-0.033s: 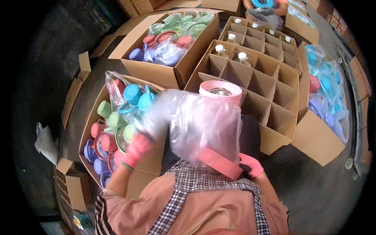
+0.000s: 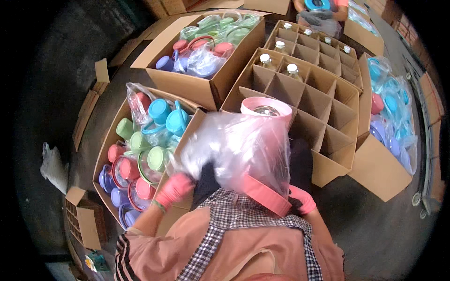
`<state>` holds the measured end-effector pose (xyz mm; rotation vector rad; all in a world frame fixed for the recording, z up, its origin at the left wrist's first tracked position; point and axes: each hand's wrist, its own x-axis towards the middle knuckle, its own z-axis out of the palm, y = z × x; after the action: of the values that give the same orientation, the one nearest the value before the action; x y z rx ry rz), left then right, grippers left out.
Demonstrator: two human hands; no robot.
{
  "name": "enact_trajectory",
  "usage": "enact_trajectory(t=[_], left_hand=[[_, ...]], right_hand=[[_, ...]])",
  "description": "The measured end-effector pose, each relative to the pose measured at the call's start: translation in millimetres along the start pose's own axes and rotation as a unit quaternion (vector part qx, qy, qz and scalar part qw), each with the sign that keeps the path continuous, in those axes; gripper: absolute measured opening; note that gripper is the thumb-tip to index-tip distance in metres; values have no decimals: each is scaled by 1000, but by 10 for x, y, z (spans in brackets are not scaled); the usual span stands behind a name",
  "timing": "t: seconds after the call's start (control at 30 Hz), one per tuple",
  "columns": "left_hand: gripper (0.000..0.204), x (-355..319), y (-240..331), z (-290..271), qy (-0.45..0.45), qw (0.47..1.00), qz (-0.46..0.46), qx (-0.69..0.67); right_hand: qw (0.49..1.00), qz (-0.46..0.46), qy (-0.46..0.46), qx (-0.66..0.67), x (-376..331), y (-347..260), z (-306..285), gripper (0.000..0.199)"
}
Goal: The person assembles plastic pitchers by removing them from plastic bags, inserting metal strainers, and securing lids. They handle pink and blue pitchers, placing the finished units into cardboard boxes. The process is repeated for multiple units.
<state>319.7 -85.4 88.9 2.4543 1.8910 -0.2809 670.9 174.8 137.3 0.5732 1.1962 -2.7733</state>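
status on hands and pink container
Left pink-gloved hand at clear plastic bag; right pink-gloved hand at lower rim of pink round container; divided brown cardboard box beyond.

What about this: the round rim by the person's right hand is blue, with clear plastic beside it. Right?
Not quite: the round rim by the right hand is pink, not blue, as the head view shows, with clear plastic beside it.

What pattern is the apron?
Apron: dark-and-white check, best seen in the head view.

Open cardboard boxes (image 2: 183,86) stand on the dark floor (image 2: 370,215).
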Motion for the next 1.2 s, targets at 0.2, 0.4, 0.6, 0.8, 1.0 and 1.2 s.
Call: enact_trajectory(t=[0.2,0.4,0.6,0.8,1.0,1.2], left_hand=[[27,481,690,140,220,835,-325,-386],[29,789,519,463,203,578,-384,-691],[31,279,403,469,113,333,-290,-890],[33,-208,-308,-824,-186,601,-370,-684],[102,830,-144,-2048,320,512,-140,-785],[69,1469,-18,-1930,295,329,-94,-892]], right_hand=[[996,1,-73,-47,57,-332,291,96],[989,-13,-67,-132,-151,-468,417,98],[968,-49,218,-113,-403,-225,309,88],[933,-229,277,-16,-486,-109,-3,48],[896,-279,307,-160,61,-564,-112,48],[845,-312,331,-281,739,-1128,436,48]])
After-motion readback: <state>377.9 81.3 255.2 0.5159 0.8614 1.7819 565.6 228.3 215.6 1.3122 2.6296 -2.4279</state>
